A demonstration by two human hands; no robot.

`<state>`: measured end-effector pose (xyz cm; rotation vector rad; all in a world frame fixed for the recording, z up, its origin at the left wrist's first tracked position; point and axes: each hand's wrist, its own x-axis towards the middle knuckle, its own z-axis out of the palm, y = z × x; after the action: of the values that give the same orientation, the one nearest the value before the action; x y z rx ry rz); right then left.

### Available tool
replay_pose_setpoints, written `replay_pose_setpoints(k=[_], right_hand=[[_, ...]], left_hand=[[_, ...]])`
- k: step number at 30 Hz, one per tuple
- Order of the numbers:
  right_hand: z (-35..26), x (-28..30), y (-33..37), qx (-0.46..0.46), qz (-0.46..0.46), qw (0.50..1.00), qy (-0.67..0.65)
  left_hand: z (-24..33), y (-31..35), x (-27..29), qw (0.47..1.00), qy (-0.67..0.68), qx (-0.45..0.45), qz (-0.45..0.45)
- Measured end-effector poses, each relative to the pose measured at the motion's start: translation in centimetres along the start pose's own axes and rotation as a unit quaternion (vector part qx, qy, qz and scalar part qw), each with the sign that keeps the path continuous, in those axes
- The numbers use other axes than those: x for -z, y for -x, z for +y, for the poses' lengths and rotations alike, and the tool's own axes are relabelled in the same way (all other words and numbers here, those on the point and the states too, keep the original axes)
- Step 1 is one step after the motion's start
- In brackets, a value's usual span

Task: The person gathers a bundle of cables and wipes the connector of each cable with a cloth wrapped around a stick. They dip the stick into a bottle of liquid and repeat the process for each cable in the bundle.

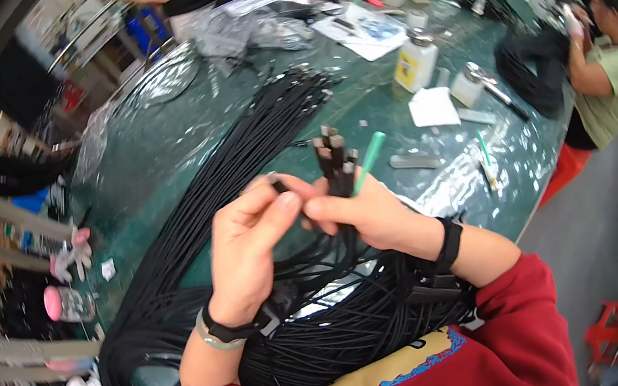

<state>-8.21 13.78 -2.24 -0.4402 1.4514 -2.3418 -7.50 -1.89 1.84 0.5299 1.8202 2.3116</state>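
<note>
My left hand is closed in a pinch on a single black cable connector, just left of the other hand. My right hand is wrapped round an upright bunch of black cable ends with metal plugs at their tips. A green stick juts up from the same hand, beside the bunch. Below both hands, a thick coil of black cables lies across the near table edge and against me. Its long straight part runs to the far middle, ending in a row of metal plugs.
On the green table stand a white bottle with a yellow label and a smaller bottle. Crumpled plastic lies at the back. A pink-lidded jar is at left. Another person works at right beside a black cable coil.
</note>
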Motion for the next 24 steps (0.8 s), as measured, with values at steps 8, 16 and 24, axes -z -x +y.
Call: replay_pose_setpoints(k=[8,16,24], right_hand=[[-2.1,-0.8,0.8,0.218,0.112,0.958,0.147],[-5.0,-0.6,2.8,0.133,0.098,0.87,0.464],[-7.4,4.9,5.2,0.073,0.215,0.819,0.527]], left_hand=[[0.6,0.2,0.2,0.973,-0.173,0.079,-0.129],[-1.0,0.3,-1.2,0.916,-0.217,0.025,-0.337],[-3.3,1.0,-3.0,0.966,0.139,0.161,-0.145]])
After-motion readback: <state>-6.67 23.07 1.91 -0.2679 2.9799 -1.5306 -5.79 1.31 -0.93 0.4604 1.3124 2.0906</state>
